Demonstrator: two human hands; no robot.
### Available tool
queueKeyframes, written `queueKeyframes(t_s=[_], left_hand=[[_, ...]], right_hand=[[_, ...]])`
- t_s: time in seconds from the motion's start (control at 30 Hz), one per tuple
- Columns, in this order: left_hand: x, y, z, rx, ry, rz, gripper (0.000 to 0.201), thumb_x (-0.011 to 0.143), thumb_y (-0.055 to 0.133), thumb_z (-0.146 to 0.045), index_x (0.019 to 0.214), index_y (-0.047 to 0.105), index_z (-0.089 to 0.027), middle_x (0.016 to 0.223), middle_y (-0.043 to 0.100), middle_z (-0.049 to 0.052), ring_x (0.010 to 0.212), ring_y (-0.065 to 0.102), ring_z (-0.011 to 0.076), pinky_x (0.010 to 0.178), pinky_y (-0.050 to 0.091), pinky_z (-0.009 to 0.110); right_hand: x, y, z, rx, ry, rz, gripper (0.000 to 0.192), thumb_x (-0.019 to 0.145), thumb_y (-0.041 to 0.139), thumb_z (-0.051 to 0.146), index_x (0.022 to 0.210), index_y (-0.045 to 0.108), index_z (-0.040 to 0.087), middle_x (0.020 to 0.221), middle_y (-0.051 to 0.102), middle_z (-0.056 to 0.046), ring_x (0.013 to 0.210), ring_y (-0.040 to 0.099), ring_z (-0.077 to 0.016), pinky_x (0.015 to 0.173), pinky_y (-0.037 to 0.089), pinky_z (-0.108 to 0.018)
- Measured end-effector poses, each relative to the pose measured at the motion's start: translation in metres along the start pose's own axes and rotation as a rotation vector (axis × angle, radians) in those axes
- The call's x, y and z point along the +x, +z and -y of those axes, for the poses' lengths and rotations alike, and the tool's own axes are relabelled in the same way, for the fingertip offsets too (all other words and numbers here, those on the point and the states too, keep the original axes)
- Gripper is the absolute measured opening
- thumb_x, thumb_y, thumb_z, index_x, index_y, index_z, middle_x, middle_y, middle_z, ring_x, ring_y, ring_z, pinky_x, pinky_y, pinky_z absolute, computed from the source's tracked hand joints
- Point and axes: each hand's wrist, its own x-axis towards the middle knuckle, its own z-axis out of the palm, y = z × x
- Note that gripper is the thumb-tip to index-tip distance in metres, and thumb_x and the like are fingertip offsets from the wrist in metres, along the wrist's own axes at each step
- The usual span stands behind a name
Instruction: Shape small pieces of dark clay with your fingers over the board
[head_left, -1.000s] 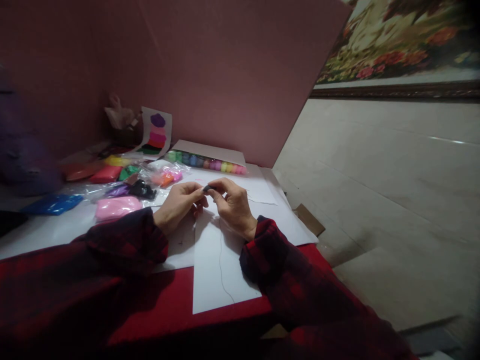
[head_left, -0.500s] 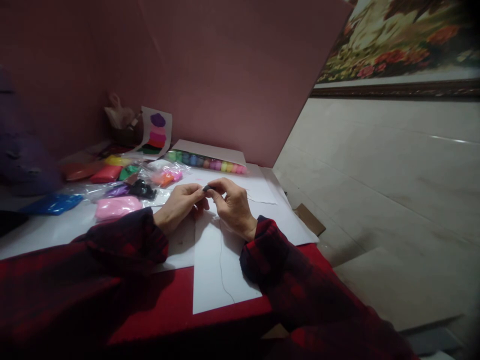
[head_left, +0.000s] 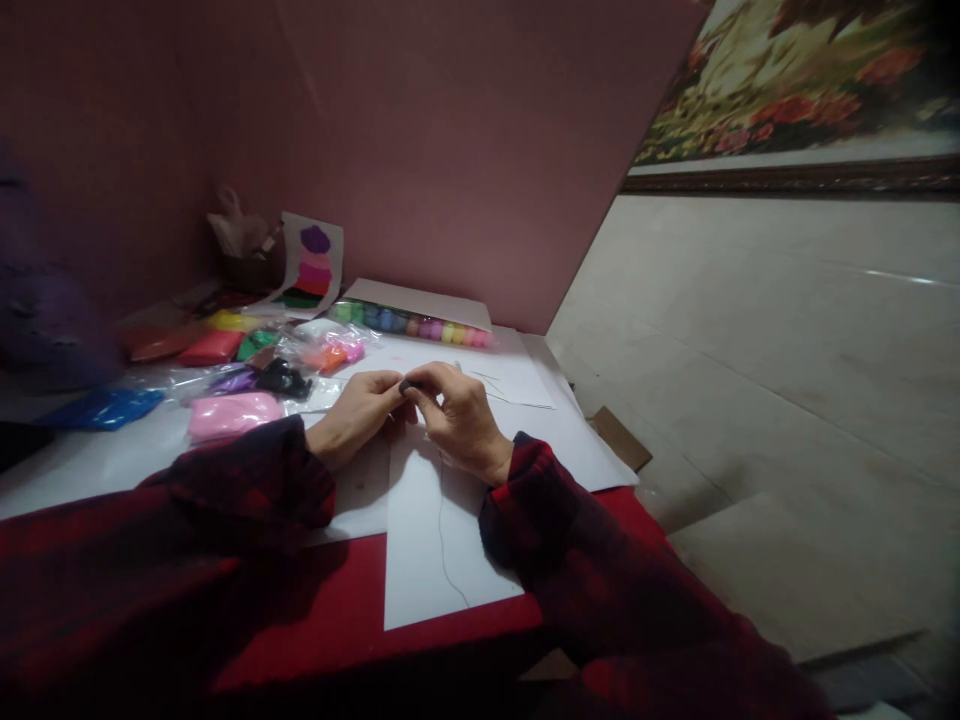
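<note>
A small lump of black modelling clay [head_left: 407, 386] is pinched between the fingertips of both hands. My left hand [head_left: 360, 412] grips it from the left, some of its fingers curled underneath. From the right, my right hand [head_left: 461, 415] presses it between thumb and forefinger. Both hands are just above a white sheet of paper [head_left: 420, 560] that bears a thin wavy dark line. A clear bag with black clay [head_left: 283, 380] lies to the left of my left hand.
Bagged clay packs lie at left, among them pink [head_left: 236, 415], blue [head_left: 105, 408] and red [head_left: 210, 347]. Behind the hands rests a long pack of coloured clay [head_left: 412, 325]. A picture card [head_left: 313, 265] leans at the back. The red tablecloth [head_left: 352, 600] shows in front.
My right hand has shifted slightly left and down, its fingers curling further over the black clay. The left hand has barely moved. More of the drawn lines behind the right hand show now.
</note>
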Motion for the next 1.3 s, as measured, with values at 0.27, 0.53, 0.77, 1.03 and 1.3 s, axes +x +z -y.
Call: queueKeyframes(t_s=[0.27,0.53,0.77,1.03,1.3], left_hand=[[-0.0005,0.0006,-0.0015,-0.032,0.025,-0.058,0.032,0.06,0.083,-0.039,0.069,0.065,-0.014,0.055,0.062,-0.001,0.041,0.052,0.0106,0.041,0.04,0.022],[-0.0024,0.0031,-0.0075,-0.186,0.031,-0.147,0.031,0.064,0.079,-0.034,0.083,0.067,-0.014,0.064,0.067,0.001,0.051,0.059,0.0131,0.043,0.046,0.022],[-0.0003,0.0018,-0.0015,-0.179,0.089,-0.06,0.046,0.057,0.089,-0.049,0.073,0.067,-0.013,0.058,0.066,0.001,0.046,0.057,0.012,0.043,0.047,0.024],[0.0018,0.0031,-0.0031,-0.198,0.084,-0.106,0.035,0.056,0.088,-0.035,0.071,0.064,-0.014,0.052,0.063,0.0,0.044,0.057,0.0123,0.045,0.047,0.025],[0.0007,0.002,-0.0028,-0.176,0.113,-0.17,0.028,0.06,0.084,-0.032,0.072,0.069,-0.013,0.061,0.067,0.002,0.051,0.059,0.0126,0.046,0.047,0.024]], right_hand=[[0.0003,-0.0001,0.003,-0.044,0.035,0.014,0.006,0.093,0.059,0.017,0.093,0.065,0.019,0.089,0.07,-0.004,0.083,0.061,-0.0172,0.079,0.047,-0.03],[0.0012,0.0,0.0002,-0.004,0.126,-0.051,0.007,0.091,0.061,0.014,0.089,0.065,0.02,0.087,0.07,-0.002,0.077,0.062,-0.0157,0.078,0.048,-0.03],[0.001,0.0018,-0.0043,0.03,0.081,-0.028,0.012,0.087,0.061,0.008,0.086,0.066,0.019,0.084,0.07,-0.002,0.078,0.063,-0.0156,0.078,0.049,-0.029],[0.0011,0.0012,-0.0007,0.275,0.248,-0.067,0.005,0.085,0.062,0.017,0.083,0.067,0.018,0.078,0.069,-0.002,0.071,0.063,-0.0145,0.069,0.052,-0.03],[0.0091,0.0041,-0.0012,0.656,0.58,-0.146,0.014,0.071,0.071,0.027,0.078,0.063,0.018,0.066,0.063,0.003,0.054,0.057,-0.0104,0.046,0.049,-0.023]])
